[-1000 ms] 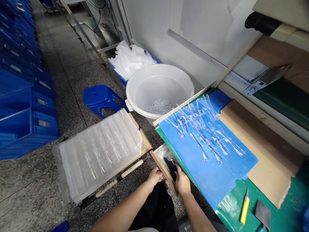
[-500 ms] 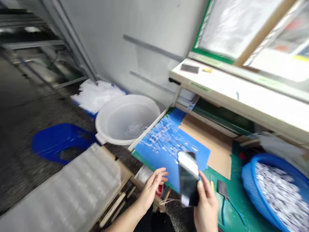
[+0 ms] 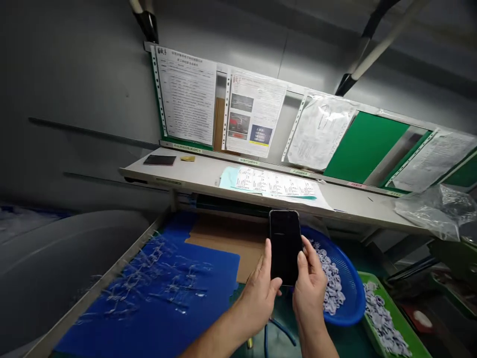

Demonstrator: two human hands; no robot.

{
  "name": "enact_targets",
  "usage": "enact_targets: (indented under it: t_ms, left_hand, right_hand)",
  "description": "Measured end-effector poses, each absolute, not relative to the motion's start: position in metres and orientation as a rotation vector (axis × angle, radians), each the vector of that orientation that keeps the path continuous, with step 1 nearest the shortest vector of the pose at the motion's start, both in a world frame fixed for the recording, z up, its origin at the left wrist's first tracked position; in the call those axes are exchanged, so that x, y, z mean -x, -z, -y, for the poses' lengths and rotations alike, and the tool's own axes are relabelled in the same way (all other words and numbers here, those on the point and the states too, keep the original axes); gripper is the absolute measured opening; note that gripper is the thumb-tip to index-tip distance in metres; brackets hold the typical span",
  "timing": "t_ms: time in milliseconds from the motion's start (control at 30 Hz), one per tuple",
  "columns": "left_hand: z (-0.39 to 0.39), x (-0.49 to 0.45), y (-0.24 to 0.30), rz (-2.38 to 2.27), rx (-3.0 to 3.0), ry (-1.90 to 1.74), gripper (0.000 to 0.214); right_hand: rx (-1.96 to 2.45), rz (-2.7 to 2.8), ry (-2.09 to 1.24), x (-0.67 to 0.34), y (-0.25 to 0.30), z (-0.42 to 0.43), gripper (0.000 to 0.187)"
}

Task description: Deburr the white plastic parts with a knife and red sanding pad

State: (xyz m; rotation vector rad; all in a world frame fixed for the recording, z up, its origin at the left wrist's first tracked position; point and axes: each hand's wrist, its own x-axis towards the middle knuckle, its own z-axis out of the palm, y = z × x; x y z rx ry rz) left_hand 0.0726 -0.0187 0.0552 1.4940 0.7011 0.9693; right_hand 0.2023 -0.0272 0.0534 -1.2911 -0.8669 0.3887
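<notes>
A black smartphone (image 3: 285,243) stands upright before me with its dark screen facing me. My right hand (image 3: 310,278) grips its right edge, the thumb at the front and the other fingers partly hidden behind. At the lower left edge is my left hand (image 3: 259,293), its index finger along the phone's side and its thumb by the bottom corner. Below the hands, blue-handled pliers (image 3: 285,330) lie partly covered on the green bench top. Thin clear plastic pieces (image 3: 145,273) are scattered over a blue sheet (image 3: 122,330) to the left.
Behind the phone a blue basket (image 3: 354,298) holds many small pale parts, with a green tray (image 3: 404,330) of similar parts beside it. A shelf (image 3: 201,176) bearing papers (image 3: 276,181) crosses above the bench. On the left stands a large tub (image 3: 74,248).
My view has swung right toward the shelf and posted sheets. My left hand, open and apart from the phone before, has come to its left edge. The phone stays in my right hand.
</notes>
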Motion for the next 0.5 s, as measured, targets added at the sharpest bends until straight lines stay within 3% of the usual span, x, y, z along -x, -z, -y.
enact_targets:
  t_ms: [267, 500]
  left_hand:
    - [-0.019, -0.151, -0.08, -0.635, -1.489, -0.956, 0.079]
    - [-0.032, -0.127, -0.02, -0.995, -1.469, -0.762, 0.05]
  right_hand:
    - [1.254, 1.09, -0.321, -0.329, -0.077, -0.027, 0.048]
    - [1.381, 1.528, 0.048, -0.468, -0.128, -0.123, 0.042]
